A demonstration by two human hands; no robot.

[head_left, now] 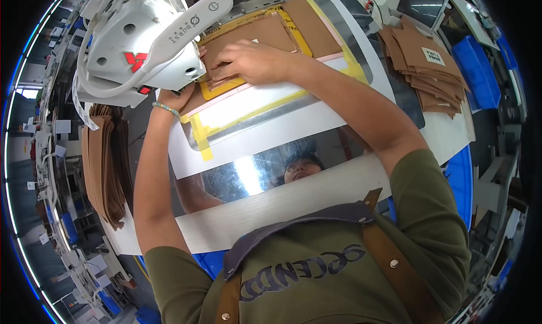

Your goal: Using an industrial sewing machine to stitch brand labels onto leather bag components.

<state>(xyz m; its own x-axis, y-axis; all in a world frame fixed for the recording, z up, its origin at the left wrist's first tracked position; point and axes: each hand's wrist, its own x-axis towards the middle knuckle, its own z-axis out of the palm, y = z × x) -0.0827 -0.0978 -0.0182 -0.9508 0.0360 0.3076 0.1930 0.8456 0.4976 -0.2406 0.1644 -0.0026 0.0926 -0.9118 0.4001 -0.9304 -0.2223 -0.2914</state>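
A brown flat panel [265,33], which looks like leather or fabric, lies within a yellow-edged frame [302,38] under the sewing machine [141,41]. My right hand [248,61] rests on the panel near its left end, palm down with fingers apart and slightly bent. Beside the white machine head is my left hand [179,99], at the left end of the frame; the head covers most of its fingers. A white sheet [226,149] with yellow tape [201,137] along the frame lies beneath both hands.
A bundle of brown pieces [101,166] hangs at the table's left edge. To the right sit stacked brown pieces [420,70] with a white label, a blue bin [476,72] and a screen [423,6]. A shiny metal plate [254,174] lies near the front table edge.
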